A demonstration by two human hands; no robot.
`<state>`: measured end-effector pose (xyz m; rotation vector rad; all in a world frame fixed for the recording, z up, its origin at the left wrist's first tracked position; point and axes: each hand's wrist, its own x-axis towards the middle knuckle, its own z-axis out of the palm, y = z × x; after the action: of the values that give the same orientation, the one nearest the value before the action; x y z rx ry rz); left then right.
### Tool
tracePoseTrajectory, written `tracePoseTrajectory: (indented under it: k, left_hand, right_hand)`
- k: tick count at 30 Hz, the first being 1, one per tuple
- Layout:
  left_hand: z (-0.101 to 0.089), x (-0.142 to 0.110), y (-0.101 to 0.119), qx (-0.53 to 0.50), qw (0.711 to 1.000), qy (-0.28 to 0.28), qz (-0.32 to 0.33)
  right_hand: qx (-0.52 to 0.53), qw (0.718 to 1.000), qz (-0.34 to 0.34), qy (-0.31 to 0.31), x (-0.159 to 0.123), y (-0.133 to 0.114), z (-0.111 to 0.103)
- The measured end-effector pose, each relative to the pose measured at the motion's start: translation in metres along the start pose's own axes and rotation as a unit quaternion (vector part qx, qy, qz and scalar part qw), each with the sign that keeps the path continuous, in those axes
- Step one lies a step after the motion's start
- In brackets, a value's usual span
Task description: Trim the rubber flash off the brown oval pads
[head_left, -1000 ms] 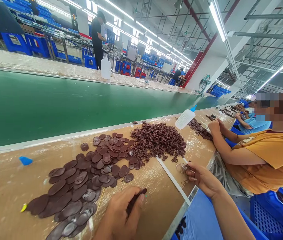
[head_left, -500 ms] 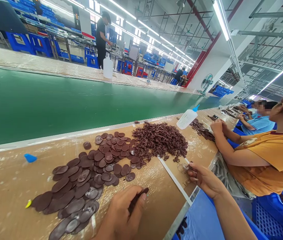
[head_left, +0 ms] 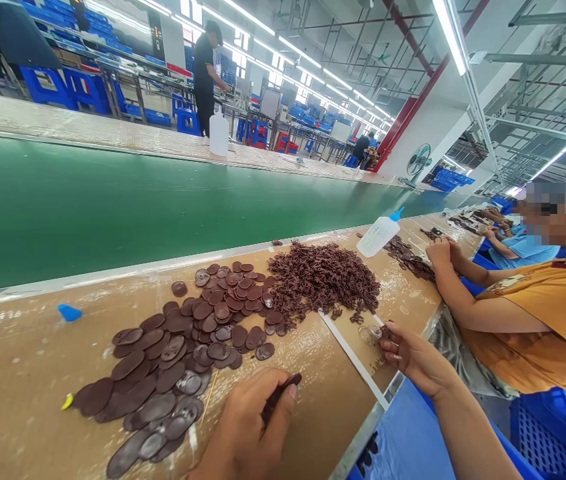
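My left hand (head_left: 250,421) is closed around a dark brown oval disc (head_left: 281,395), seen partly edge-on between thumb and fingers, just above the tabletop. Near the table's front edge, my right hand (head_left: 415,357) is pinched on a small dark brown piece (head_left: 387,331); its exact shape is hidden by the fingertips. A small clear round dish (head_left: 369,335) lies beside those fingertips. Left of my hands spreads a pile of brown oval discs (head_left: 203,327) of differing sizes. Touching it is a heap of small, curly brown pieces (head_left: 325,277).
Beyond the brown worktop (head_left: 17,353) runs a green conveyor belt (head_left: 113,193). A white bottle with blue tip (head_left: 379,236) leans behind the heap. A white strip (head_left: 353,360) crosses the worktop. A blue bin (head_left: 407,433) is below its edge. A co-worker in orange (head_left: 517,320) sits at right.
The view has shifted slightly. The co-worker in orange has turned the head. Both my hands keep nearly the same pose and hold.
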<state>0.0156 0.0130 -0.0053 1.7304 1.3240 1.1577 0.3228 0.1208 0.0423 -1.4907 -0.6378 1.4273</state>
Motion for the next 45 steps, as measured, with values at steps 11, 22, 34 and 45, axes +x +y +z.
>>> tracePoseTrajectory:
  k: [11,22,34,45]
  left_hand:
    - [0.003,-0.001,-0.004,0.009,1.0,0.002,0.002]
    - [-0.001,0.002,-0.004,-0.051,0.995,0.011,0.09]
    - [0.009,0.0,-0.013,-0.091,0.989,0.054,0.101]
    - [0.003,-0.002,-0.014,-0.063,0.996,0.048,0.029]
  right_hand:
    - [0.006,1.0,-0.005,-0.003,0.001,0.002,0.0]
    - [0.045,0.997,-0.067,-0.008,-0.035,-0.002,0.007]
    - [0.342,0.894,0.061,-0.283,-0.102,0.022,0.057]
    - [0.312,0.902,0.065,-0.293,-0.111,0.026,0.071]
